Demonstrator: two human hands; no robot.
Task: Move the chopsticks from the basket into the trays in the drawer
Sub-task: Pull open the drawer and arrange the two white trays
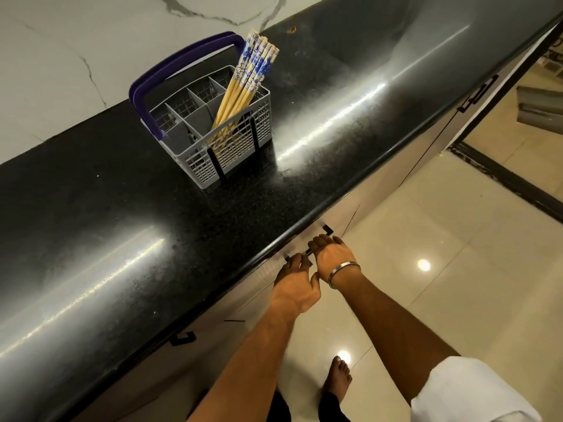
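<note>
The countertop (213,226) was polished black speckled stone, glossy with streaked reflections. The basket (213,138) was matt grey plastic lattice with a smooth purple plastic handle (170,74); the chopsticks (243,86) appeared wooden, with blue-and-white patterned tops. The floor tiles (441,269) were glossy, and the bangle (344,273) was shiny metal.

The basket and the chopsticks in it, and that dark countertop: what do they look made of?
The basket looks like moulded grey plastic: thin grid walls, with a purple handle. The chopsticks seem bamboo or wood, pale yellow shafts with blue-and-white printed tops. The countertop looks like polished black speckled stone, perhaps granite, judging by its streaky reflections.
</note>
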